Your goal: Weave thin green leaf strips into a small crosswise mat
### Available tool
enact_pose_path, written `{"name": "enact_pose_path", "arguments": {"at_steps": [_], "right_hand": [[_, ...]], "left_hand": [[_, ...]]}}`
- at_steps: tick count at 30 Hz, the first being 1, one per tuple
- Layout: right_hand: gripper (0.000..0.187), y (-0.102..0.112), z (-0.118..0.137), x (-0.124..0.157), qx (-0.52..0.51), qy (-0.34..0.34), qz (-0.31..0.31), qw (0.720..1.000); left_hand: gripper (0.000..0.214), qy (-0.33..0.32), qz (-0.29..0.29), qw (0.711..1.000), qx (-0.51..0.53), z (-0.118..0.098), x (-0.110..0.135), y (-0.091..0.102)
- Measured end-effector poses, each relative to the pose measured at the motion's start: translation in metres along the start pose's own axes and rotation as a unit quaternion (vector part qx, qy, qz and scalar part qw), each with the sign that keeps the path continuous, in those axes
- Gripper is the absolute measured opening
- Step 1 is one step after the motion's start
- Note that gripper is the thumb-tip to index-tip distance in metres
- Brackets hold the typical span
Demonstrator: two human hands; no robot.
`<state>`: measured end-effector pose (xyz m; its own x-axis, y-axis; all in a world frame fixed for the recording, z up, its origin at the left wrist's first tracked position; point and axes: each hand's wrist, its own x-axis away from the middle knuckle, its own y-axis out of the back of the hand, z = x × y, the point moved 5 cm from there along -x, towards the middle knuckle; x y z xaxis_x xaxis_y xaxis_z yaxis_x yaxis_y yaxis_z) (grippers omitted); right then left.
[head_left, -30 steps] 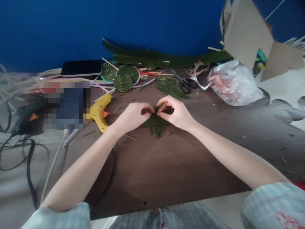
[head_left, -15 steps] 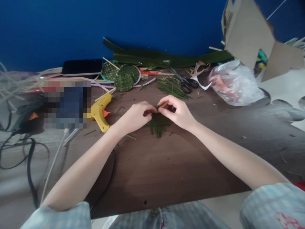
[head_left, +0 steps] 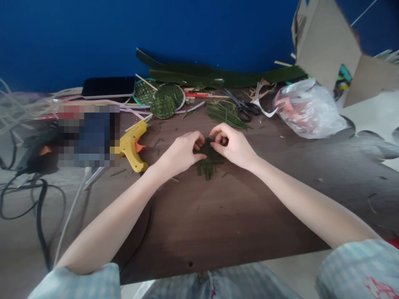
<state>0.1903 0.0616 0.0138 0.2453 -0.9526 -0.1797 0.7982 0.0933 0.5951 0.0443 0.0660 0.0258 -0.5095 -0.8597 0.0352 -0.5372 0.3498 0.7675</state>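
A small woven piece of green leaf strips (head_left: 208, 162) lies on the brown table (head_left: 237, 216), loose strip ends pointing toward me. My left hand (head_left: 182, 152) presses on its left side with curled fingers pinching the strips. My right hand (head_left: 233, 145) pinches the top of the same piece from the right, fingers bent. Both hands touch over the weave and hide its upper part.
A yellow glue gun (head_left: 132, 144) lies left of my hands. Behind are round woven leaf discs (head_left: 164, 102), loose green strips (head_left: 222, 113), black scissors (head_left: 245, 109), long dark leaves (head_left: 218, 77), a phone (head_left: 108, 87), a plastic bag (head_left: 307, 110), cardboard (head_left: 327, 45). Cables (head_left: 37, 199) lie at left.
My hands have shifted slightly toward me and lower on the woven piece; my left fingers have curled over its left side. The weave has barely moved.
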Motion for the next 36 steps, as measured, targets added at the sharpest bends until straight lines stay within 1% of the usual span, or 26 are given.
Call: {"name": "enact_pose_path", "arguments": {"at_steps": [4, 9, 15, 17, 20, 24, 26, 28, 31, 33, 36], "right_hand": [[0.019, 0.001, -0.001, -0.001, 0.003, 0.000, 0.013, 1.000], [0.021, 0.001, -0.003, -0.002, 0.011, 0.011, 0.013, 1.000], [0.020, 0.001, -0.005, -0.002, 0.023, 0.024, 0.012, 0.999], [0.020, 0.002, -0.005, -0.002, 0.031, 0.031, 0.007, 0.999], [0.020, 0.003, -0.004, -0.002, 0.039, 0.036, 0.005, 0.999], [0.019, 0.003, -0.002, -0.001, 0.048, 0.036, 0.007, 0.998], [0.018, 0.003, -0.002, -0.001, 0.049, 0.033, 0.007, 0.998], [0.019, 0.003, -0.002, -0.001, 0.045, 0.033, 0.008, 0.998], [0.019, 0.003, -0.004, -0.001, 0.031, 0.031, 0.002, 0.999], [0.018, 0.003, -0.005, -0.002, 0.001, 0.021, 0.000, 1.000], [0.015, 0.004, -0.005, -0.004, -0.071, -0.017, -0.005, 0.997]], "left_hand": [[0.029, 0.001, -0.007, 1.000, -0.002, 0.000, 0.000, -0.002], [0.035, 0.018, -0.003, 1.000, 0.007, -0.001, 0.000, -0.003], [0.051, 0.022, -0.014, 0.999, 0.036, 0.000, 0.001, -0.003], [0.054, 0.016, -0.021, 0.999, 0.035, -0.001, 0.002, -0.003], [0.052, -0.008, -0.033, 0.999, 0.008, -0.005, 0.003, -0.002], [0.047, -0.072, -0.045, 0.995, -0.044, -0.010, 0.004, -0.002], [0.045, -0.092, -0.039, 0.994, -0.037, -0.010, 0.004, -0.004], [0.044, -0.096, -0.027, 0.995, -0.009, -0.009, 0.004, -0.006], [0.043, -0.084, -0.016, 0.996, 0.018, -0.008, 0.004, -0.007], [0.041, -0.073, -0.013, 0.997, 0.015, -0.007, 0.004, -0.007], [0.033, -0.066, -0.014, 0.998, -0.006, -0.008, 0.003, -0.006]]}}
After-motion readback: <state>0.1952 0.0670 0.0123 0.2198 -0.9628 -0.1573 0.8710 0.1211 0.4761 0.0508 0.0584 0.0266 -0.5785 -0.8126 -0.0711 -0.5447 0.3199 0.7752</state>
